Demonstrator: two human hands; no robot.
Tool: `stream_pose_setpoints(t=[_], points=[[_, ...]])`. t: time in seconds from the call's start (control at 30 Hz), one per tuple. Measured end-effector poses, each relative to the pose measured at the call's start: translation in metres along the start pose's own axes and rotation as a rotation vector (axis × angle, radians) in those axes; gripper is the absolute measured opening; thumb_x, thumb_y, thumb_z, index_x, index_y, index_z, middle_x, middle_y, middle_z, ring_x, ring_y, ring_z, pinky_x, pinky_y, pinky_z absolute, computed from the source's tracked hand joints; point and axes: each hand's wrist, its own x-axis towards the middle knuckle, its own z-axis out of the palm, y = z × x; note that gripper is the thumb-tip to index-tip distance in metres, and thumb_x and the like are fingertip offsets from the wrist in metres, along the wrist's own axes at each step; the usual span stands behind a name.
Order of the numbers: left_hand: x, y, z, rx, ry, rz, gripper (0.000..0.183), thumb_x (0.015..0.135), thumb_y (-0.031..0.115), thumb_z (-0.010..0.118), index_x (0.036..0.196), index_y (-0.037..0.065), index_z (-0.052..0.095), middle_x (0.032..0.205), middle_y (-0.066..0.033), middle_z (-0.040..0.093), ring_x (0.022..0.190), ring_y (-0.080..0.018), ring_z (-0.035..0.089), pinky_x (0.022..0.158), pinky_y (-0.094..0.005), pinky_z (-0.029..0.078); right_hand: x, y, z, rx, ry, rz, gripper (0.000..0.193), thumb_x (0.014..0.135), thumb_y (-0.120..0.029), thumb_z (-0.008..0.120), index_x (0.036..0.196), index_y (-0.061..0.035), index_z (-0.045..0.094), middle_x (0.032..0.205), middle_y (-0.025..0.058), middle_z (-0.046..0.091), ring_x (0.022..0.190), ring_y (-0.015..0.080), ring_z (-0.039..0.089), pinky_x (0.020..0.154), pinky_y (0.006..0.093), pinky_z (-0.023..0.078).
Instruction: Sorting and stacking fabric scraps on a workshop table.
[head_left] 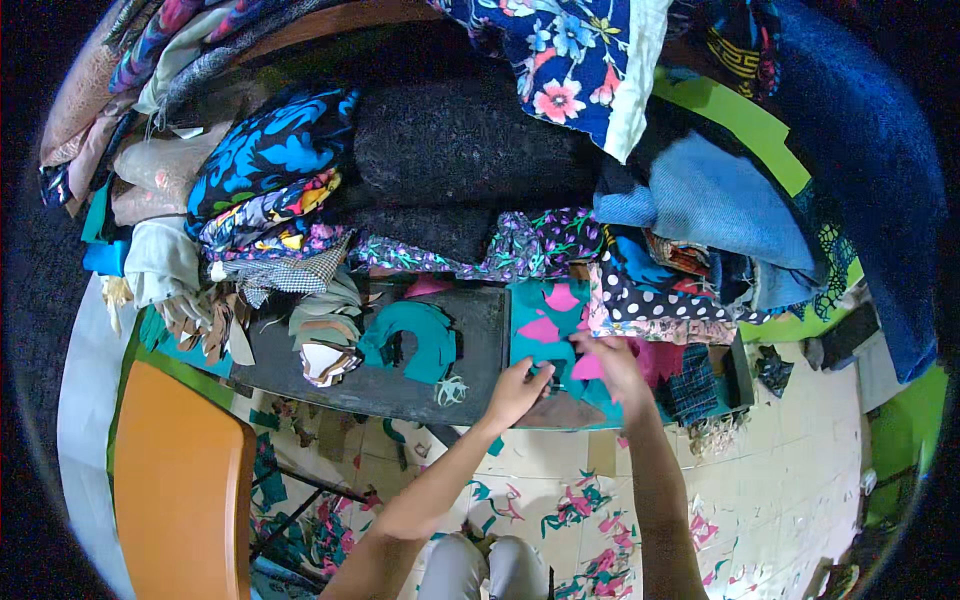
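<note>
The left hand (520, 392) reaches over the front edge of the dark surface (482, 335), fingers curled at a teal fabric piece (545, 350); grip cannot be confirmed. The right hand (617, 372) has bent fingers at a pink fabric piece (588, 367), hold likewise unconfirmed. Bare room lies left of the left hand, up to a curved teal fabric stack (435, 345); folded polka-dot fabric (650, 300) bounds the right hand's far side.

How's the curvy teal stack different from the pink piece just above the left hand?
The teal stack curves like a horseshoe; the pink piece doesn't. The teal stack looks bigger than the pink piece. The teal stack is on dark tabletop; the pink piece, on teal cloth. Both look cut.
</note>
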Motion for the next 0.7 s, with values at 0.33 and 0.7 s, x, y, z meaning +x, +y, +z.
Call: stream_pose_setpoints(t=[0.33, 0.7], points=[[0.000, -0.012, -0.015, 0.020, 0.253, 0.108, 0.013, 0.082, 0.013, 0.051, 0.089, 0.003, 0.055, 0.069, -0.0033, 0.051, 0.057, -0.0083, 0.043, 0.051, -0.0221, 0.035, 0.027, 0.014, -0.071, -1.556, 0.547, -0.569, 0.032, 0.070, -0.024, 0.056, 0.096, -0.0046, 0.055, 0.098, 0.0154, 0.055, 0.093, 0.0325, 0.051, 0.082, 0.0435, 0.038], [-0.004, -0.008, -0.026, 0.140, 0.210, 0.271, 0.024, 0.067, -0.009, 0.045, 0.087, -0.001, 0.056, 0.088, -0.0130, 0.056, 0.082, -0.0249, 0.056, 0.067, -0.0271, 0.044, 0.060, 0.050, -0.039, -1.926, 0.171, -0.607, 0.066, 0.067, -0.007, 0.055, 0.127, -0.0021, 0.030, 0.124, 0.0252, 0.035, 0.114, 0.0372, 0.037, 0.091, 0.0428, 0.034]])
